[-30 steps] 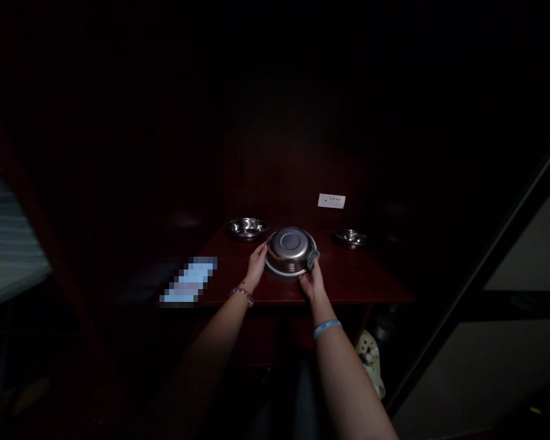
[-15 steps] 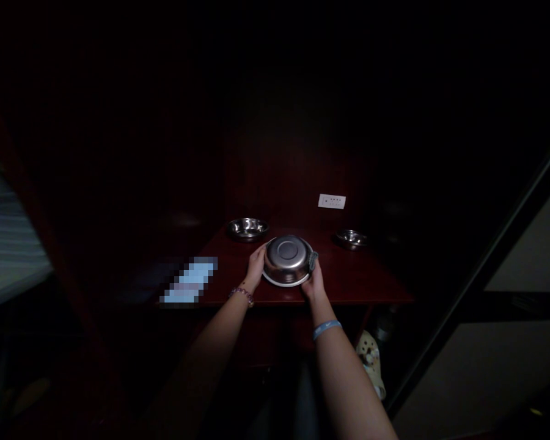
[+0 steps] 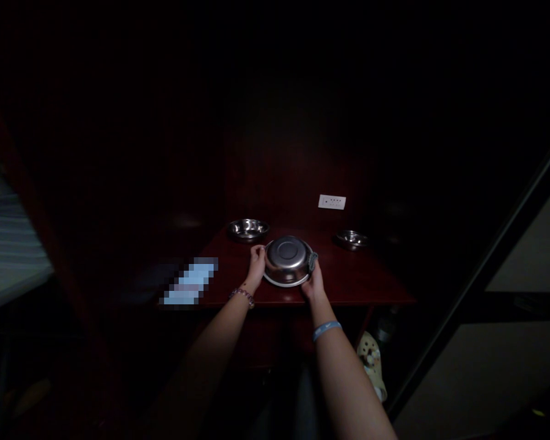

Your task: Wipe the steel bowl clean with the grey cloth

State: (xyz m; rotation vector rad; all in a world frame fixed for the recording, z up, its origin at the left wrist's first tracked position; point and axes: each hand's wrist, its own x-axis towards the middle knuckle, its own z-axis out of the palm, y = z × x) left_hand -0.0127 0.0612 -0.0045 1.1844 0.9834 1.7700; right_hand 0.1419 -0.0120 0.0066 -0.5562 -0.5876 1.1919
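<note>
A shiny metal bowl (image 3: 288, 269), bottom up with its rim facing down, is between my hands over the front of the dark red desk. My left hand (image 3: 255, 270) grips the left side of its rim, fingers partly curled. On the right, my right hand (image 3: 315, 284) clasps the bowl's edge and also holds a small grey cloth (image 3: 312, 261) pressed against the bowl's side. The fingers under the rim are hidden.
Two more metal bowls stand upright on the desk (image 3: 366, 278), a left one (image 3: 248, 230) and a smaller right one (image 3: 351, 239). A blurred-out bright screen (image 3: 191, 282) lies at left. A white socket (image 3: 332, 201) is on the back wall. A pale clog (image 3: 370, 363) hangs below right.
The fingers of my left hand have shifted slightly at the rim and look more bent. The bowl, the cloth and my right hand stay nearly in place.
</note>
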